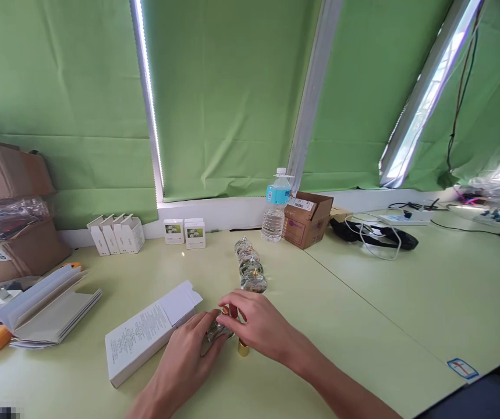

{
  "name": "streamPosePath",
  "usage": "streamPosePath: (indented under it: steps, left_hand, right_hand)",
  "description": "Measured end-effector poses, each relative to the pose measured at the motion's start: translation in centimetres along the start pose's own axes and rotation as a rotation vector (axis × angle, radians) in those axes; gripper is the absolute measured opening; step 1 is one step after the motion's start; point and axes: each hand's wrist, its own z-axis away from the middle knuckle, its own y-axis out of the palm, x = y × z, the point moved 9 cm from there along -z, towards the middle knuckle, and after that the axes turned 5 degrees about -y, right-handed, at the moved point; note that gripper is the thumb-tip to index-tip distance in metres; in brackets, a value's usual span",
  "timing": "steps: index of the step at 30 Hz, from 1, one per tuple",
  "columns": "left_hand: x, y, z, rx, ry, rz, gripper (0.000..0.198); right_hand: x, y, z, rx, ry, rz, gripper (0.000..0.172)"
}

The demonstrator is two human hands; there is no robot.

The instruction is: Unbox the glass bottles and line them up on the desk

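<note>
Both my hands are low on the pale green table, close together. My left hand wraps the side of a clear glass perfume bottle lying tilted. The fingertips of my right hand pinch the bottle's gold neck from above. Just under my right palm, a red and gold cylinder stands partly hidden. An open white carton with printed text lies beside my left hand. Farther off, several similar glass bottles stand in a line, out of reach of my fingers.
Several small white boxes and a plastic water bottle stand along the back. A cardboard box sits next to the bottle. Flattened white cartons lie left; a black strap with cable and power strip lie right.
</note>
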Motion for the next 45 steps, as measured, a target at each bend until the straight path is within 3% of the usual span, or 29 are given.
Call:
streamPosePath:
  steps: [4,9,16,21,29,37,40,45]
  left_hand:
    - [0.5,0.3,0.0,0.006,-0.014,-0.007,0.022]
    - [1.7,0.3,-0.2,0.011,-0.066,-0.003,0.034]
    - [2.1,0.3,-0.3,0.019,-0.160,0.113,0.031]
    - [1.8,0.6,-0.9,-0.048,-0.129,0.004,0.035]
    - [-1.1,2.4,-4.2,-0.053,-0.075,-0.237,0.028]
    - [-1.6,4.9,-6.2,-0.057,-0.127,-0.131,0.031]
    - [-1.4,4.7,-6.0,-0.063,-0.152,-0.079,0.039]
    - [-1.8,1.9,-4.6,-0.059,-0.155,0.016,0.043]
  right_hand:
    - [0.4,-0.4,-0.1,-0.063,-0.044,-0.074,0.019]
    - [-1.6,-4.2,0.2,-0.228,0.043,-0.059,0.023]
    - [-6.2,-4.5,1.3,0.063,0.227,0.184,0.023]
    - [-8.0,-3.7,2.5,0.198,0.315,0.283,0.014]
    - [-8.8,-3.5,3.1,0.232,0.381,0.364,0.024]
    - [-10.0,-3.4,4.2,0.307,0.493,0.360,0.023]
    - [-9.5,-3.3,4.5,0.324,0.503,0.333,0.023]
    - [-7.9,-3.2,4.8,0.305,0.465,0.311,0.026]
